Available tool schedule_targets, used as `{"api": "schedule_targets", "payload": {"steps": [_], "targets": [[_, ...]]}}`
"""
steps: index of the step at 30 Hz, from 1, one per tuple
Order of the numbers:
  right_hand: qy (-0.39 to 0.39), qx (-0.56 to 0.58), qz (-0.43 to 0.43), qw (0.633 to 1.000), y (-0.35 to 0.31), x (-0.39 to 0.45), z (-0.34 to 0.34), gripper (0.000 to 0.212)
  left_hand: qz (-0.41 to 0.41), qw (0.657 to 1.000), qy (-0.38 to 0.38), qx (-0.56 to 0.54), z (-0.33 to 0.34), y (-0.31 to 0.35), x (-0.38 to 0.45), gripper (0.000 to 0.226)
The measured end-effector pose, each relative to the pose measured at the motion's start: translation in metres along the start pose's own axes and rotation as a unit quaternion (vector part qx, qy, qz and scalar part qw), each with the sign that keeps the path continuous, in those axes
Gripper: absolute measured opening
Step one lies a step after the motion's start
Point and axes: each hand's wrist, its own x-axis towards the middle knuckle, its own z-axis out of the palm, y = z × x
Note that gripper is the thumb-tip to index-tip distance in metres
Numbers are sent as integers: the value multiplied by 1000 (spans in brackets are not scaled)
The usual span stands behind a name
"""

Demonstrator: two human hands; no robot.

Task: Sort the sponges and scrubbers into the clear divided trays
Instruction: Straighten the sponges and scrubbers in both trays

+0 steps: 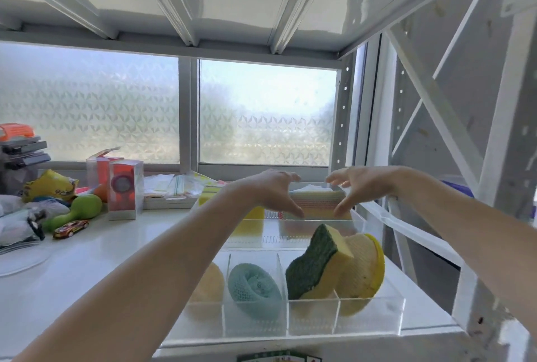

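Both hands over far clear tray.
Left hand point(274, 191) and right hand point(359, 187) spread open, empty, flanking striped sponge point(318, 202); green-yellow sponge point(315, 265) upright in near tray point(401, 312).

Clear glossy plastic tray point(401, 315), rough green-faced foam sponge point(312, 267), glossy white shelf point(101, 260).

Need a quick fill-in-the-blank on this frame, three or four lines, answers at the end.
1. The round scrubber in the near tray is coloured ____.
2. The green-topped sponge leans against a ____ scrubber.
3. Both hands, left hand and right hand, reach over the ____ tray.
4. The toy car lies to the ____ of the trays.

Answers: blue, yellow, far, left
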Motion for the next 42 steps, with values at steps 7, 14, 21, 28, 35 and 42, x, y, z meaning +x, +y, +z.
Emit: {"api": "schedule_targets", "payload": {"steps": [7, 14, 21, 28, 35, 42], "targets": [[-2, 25, -21, 999, 9, 5, 14, 71, -29, 997, -36, 66, 0, 7, 15, 87], [46, 45, -36, 997, 12, 15, 17, 69, -25, 998, -6, 53, 3, 3, 20, 89], [39, 16, -30, 999, 11, 16, 19, 64, -25, 998, 5, 49, 9, -3, 18, 79], [48, 21, -29, 998, 10, 9, 18, 76, -6, 997, 27, 66, 8, -5, 12, 83], [106, 3, -56, 993, 6, -31, 11, 85, 69, 992, 95, 54, -7, 16, -22, 79], [110, 12, -80, 991, 8, -87, 13, 79, 120, 989, 73, -41, 5, 36, -67, 75]]}}
